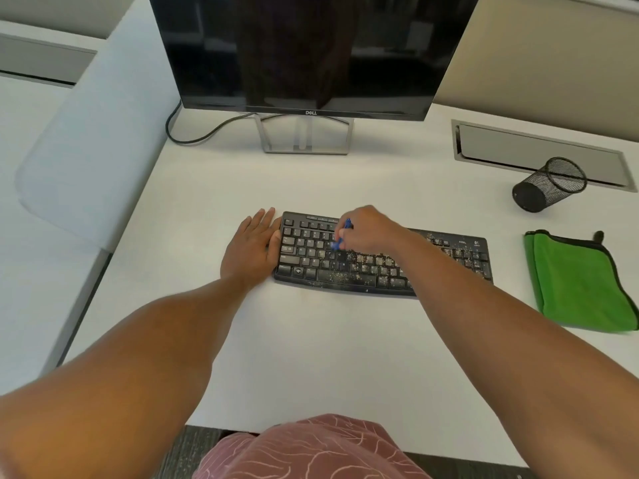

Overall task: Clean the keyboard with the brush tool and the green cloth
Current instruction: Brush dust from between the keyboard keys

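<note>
A black keyboard [377, 267] lies in the middle of the white desk, speckled with pale crumbs over its centre and right keys. My right hand [370, 229] grips a blue brush tool [342, 235] and holds its tip down on the upper left-centre keys. My left hand [250, 247] rests flat on the desk with straight fingers, its thumb side against the keyboard's left end. A folded green cloth [581, 285] with a dark edge lies to the right of the keyboard, apart from both hands.
A dark monitor [304, 50] on a silver stand [306, 136] rises behind the keyboard, its cable [193, 133] trailing left. A black mesh pen cup [549, 184] lies on its side at the back right beside a cable tray [539, 153]. A pale divider [93, 140] stands on the left.
</note>
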`<state>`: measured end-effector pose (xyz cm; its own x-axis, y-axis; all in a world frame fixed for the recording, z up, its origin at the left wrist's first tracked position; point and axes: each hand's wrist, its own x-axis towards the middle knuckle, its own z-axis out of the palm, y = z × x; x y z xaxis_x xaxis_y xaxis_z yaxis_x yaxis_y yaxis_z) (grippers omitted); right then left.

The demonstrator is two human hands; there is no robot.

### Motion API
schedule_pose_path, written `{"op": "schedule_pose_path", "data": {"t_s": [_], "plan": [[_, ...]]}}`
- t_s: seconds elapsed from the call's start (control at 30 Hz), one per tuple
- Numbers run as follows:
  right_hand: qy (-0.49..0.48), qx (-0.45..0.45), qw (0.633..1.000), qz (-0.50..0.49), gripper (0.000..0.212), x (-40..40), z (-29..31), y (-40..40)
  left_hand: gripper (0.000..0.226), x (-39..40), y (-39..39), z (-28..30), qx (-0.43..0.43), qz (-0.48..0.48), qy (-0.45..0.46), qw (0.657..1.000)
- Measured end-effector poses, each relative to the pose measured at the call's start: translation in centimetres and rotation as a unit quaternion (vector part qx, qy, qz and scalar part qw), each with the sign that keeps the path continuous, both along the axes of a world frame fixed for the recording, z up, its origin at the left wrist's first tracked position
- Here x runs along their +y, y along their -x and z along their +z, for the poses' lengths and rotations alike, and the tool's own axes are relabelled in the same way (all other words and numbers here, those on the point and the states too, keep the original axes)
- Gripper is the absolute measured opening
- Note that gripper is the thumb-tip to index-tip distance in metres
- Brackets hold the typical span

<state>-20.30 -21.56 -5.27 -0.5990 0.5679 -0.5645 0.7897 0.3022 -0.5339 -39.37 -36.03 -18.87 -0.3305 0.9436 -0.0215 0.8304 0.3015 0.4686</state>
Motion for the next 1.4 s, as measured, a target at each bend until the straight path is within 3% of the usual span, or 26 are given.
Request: {"op": "schedule_pose_path", "data": {"t_s": [0.1, 0.27, 0.37, 0.43, 0.57, 0.7, 0.77, 0.9, 1.03, 1.1, 1.2, 1.27, 1.4], "plan": [[0.069, -0.044, 0.996, 0.036, 0.016, -0.3, -0.3, -0.3, 0.058, 0.0, 0.1, -0.1, 0.002, -0.001, 0.0, 1.0], [-0.018, 0.03, 0.999, -0.032, 0.018, -0.5, 0.1, -0.4, 0.058, 0.0, 0.1, -0.1, 0.001, 0.0, 0.0, 1.0], [0.047, -0.038, 0.998, 0.032, 0.016, -1.3, -0.1, -0.8, 0.059, 0.0, 0.1, 0.0, 0.001, -0.001, 0.002, 1.0], [0.087, -0.019, 0.996, 0.009, 0.016, -1.6, 0.0, -0.9, 0.06, 0.0, 0.1, 0.0, 0.0, -0.001, 0.002, 1.0], [-0.02, 0.052, 0.995, -0.078, 0.015, -1.7, -0.1, -0.9, 0.059, -0.1, 0.1, 0.0, 0.002, -0.003, 0.001, 1.0], [0.049, -0.015, 0.999, 0.012, 0.017, -2.8, 0.0, -0.8, 0.058, -0.1, 0.0, 0.0, 0.005, -0.001, 0.001, 1.0], [0.079, 0.03, 0.996, -0.034, 0.015, -2.8, 0.1, -0.7, 0.057, 0.0, 0.0, 0.0, 0.006, 0.001, 0.0, 1.0], [-0.028, 0.101, 0.988, -0.115, 0.017, -2.2, 0.3, -0.2, 0.059, 0.0, 0.1, 0.0, 0.006, -0.004, 0.001, 1.0], [0.038, 0.003, 0.999, -0.019, 0.017, -2.7, 0.1, -0.3, 0.059, 0.0, 0.1, -0.1, 0.006, -0.004, 0.003, 1.0], [0.077, 0.011, 0.997, -0.018, 0.017, -2.6, 0.1, -0.2, 0.058, 0.0, 0.1, -0.2, 0.005, -0.001, 0.004, 1.0], [0.006, 0.066, 0.994, -0.089, 0.016, -2.1, -0.1, 0.3, 0.058, 0.0, 0.0, -0.1, 0.005, -0.002, 0.004, 1.0], [-0.012, 0.056, 0.995, -0.085, 0.017, -2.1, 0.0, 0.6, 0.058, 0.0, 0.0, 0.0, 0.003, -0.002, 0.002, 1.0], [0.113, 0.023, 0.992, -0.045, 0.015, -2.7, -0.2, 0.7, 0.057, 0.1, 0.0, -0.1, 0.004, 0.0, 0.003, 1.0]]}}
